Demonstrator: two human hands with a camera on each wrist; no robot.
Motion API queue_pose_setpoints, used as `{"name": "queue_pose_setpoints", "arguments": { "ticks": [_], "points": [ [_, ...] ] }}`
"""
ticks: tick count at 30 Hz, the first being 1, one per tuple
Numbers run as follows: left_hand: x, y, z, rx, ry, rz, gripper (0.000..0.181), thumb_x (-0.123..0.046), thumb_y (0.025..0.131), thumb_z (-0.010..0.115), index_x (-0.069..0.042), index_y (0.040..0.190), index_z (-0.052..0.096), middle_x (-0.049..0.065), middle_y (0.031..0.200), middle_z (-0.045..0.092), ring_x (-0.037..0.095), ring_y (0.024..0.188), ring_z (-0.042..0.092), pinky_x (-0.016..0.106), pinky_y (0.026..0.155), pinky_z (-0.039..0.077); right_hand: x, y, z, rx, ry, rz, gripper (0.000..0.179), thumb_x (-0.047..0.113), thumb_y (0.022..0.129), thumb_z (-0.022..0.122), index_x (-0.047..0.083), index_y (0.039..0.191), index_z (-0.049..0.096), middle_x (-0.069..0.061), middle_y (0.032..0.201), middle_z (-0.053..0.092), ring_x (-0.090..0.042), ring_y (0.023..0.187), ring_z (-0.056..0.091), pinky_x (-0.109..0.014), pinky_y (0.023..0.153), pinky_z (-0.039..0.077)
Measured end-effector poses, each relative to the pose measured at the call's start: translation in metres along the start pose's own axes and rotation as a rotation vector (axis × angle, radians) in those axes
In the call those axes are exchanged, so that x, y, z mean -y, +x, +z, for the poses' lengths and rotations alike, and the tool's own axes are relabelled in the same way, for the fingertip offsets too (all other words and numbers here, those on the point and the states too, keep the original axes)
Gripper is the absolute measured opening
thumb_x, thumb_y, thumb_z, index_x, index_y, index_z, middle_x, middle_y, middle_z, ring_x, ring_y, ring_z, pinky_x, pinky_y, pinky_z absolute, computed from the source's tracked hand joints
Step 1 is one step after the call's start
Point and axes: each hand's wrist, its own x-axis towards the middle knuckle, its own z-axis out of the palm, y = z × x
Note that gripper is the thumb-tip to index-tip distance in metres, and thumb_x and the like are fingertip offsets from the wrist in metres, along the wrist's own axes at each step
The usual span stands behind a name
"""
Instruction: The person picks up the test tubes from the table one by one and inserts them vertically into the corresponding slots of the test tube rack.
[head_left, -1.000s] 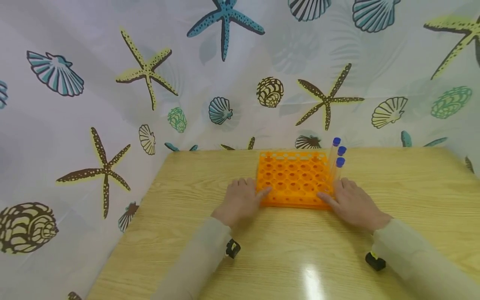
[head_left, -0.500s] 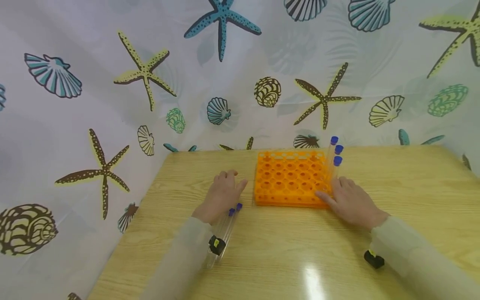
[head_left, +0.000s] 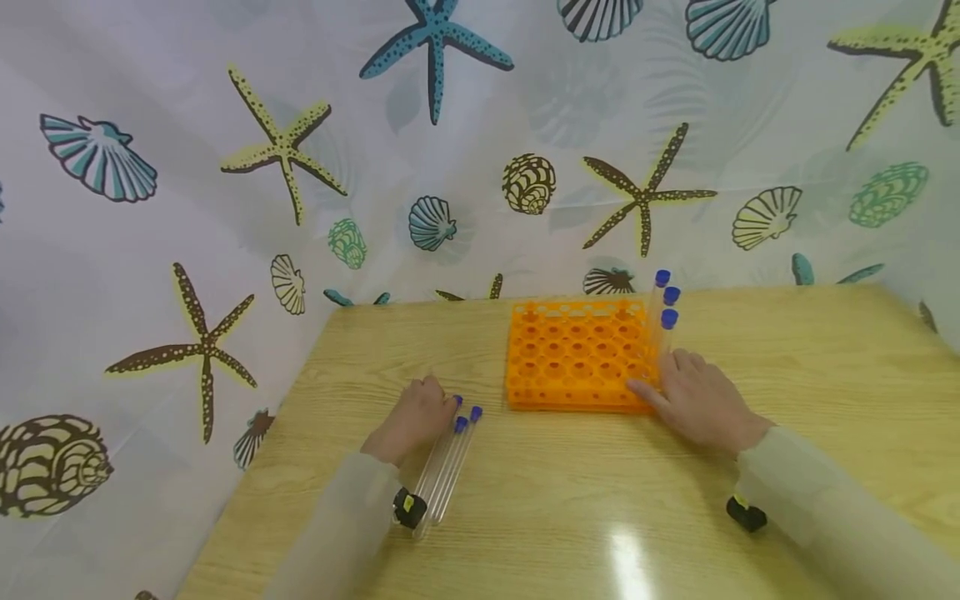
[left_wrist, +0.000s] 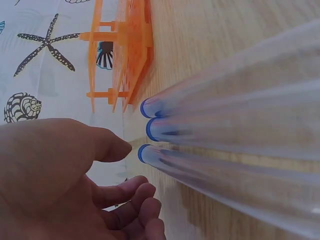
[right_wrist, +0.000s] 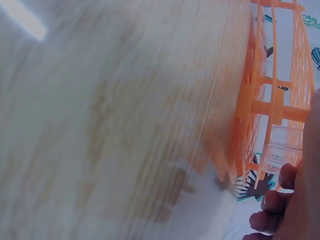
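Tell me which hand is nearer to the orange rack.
Right. The right hand is at the right end of the rack, thumb over its front corner; the left hand is apart, off to the left beside the loose tubes.

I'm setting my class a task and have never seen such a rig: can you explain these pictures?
No machine: these are a person's bare left hand and right hand. One picture comes from a head-worn camera, two from wrist-worn ones. On the wood-grain table, three clear tubes with blue caps lie together; three similar tubes stand in the right end of an orange plastic rack. The left hand is by a lying tube's cap, thumb and fingers apart, holding nothing; the right rests against the rack's right end.
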Motion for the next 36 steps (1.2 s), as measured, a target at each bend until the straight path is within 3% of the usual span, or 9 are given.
{"name": "queue_pose_setpoints", "arguments": {
  "ticks": [6,11,15,23,30,36],
  "points": [
    [0.002,0.000,0.006,0.052,-0.002,-0.023,0.029,-0.020,0.104,0.047,0.009,0.102,0.050,0.017,0.089,0.052,0.025,0.071,0.051,0.036,0.060,0.047,-0.001,0.001,0.000,-0.016,-0.029,-0.003,0.055,0.057,0.101,0.042,0.004,0.093,0.045,-0.008,0.079,0.043,-0.021,0.068,0.039,-0.031,0.061,0.029],
    [0.002,0.000,0.008,0.086,-0.065,-0.062,0.023,-0.020,0.104,0.046,0.002,0.099,0.047,0.014,0.087,0.050,0.023,0.067,0.049,0.031,0.054,0.040,0.001,-0.001,-0.001,-0.029,-0.039,-0.009,0.053,0.057,0.101,0.043,0.005,0.091,0.044,-0.007,0.077,0.042,-0.021,0.068,0.038,-0.032,0.061,0.028],
    [0.002,-0.001,0.010,0.088,-0.065,-0.046,0.024,-0.020,0.105,0.046,0.003,0.101,0.048,0.013,0.082,0.050,0.021,0.064,0.049,0.029,0.052,0.039,0.003,-0.002,-0.002,-0.033,-0.052,-0.010,0.053,0.057,0.101,0.044,0.005,0.089,0.045,-0.006,0.077,0.042,-0.021,0.069,0.039,-0.032,0.062,0.028],
    [0.003,-0.002,0.010,0.083,-0.059,-0.016,0.028,-0.016,0.104,0.047,0.010,0.112,0.047,0.015,0.089,0.051,0.025,0.071,0.051,0.032,0.057,0.042,0.002,-0.002,0.000,-0.043,-0.071,-0.002,0.053,0.058,0.100,0.043,0.006,0.088,0.045,-0.007,0.077,0.043,-0.022,0.069,0.039,-0.033,0.062,0.028],
    [0.004,-0.001,0.012,0.077,-0.041,-0.023,0.028,-0.015,0.103,0.046,0.011,0.114,0.047,0.017,0.095,0.051,0.026,0.077,0.050,0.038,0.066,0.046,0.004,-0.002,-0.001,-0.042,-0.057,0.007,0.054,0.058,0.100,0.043,0.006,0.090,0.045,-0.007,0.077,0.043,-0.022,0.070,0.039,-0.033,0.063,0.028],
    [0.004,0.001,0.010,0.060,0.003,-0.002,0.028,-0.015,0.104,0.044,0.012,0.111,0.049,0.019,0.092,0.054,0.025,0.075,0.050,0.038,0.064,0.046,0.004,-0.002,-0.001,-0.038,-0.055,0.008,0.054,0.058,0.100,0.043,0.005,0.091,0.045,-0.007,0.077,0.043,-0.022,0.069,0.039,-0.033,0.063,0.028]
  ]
}}
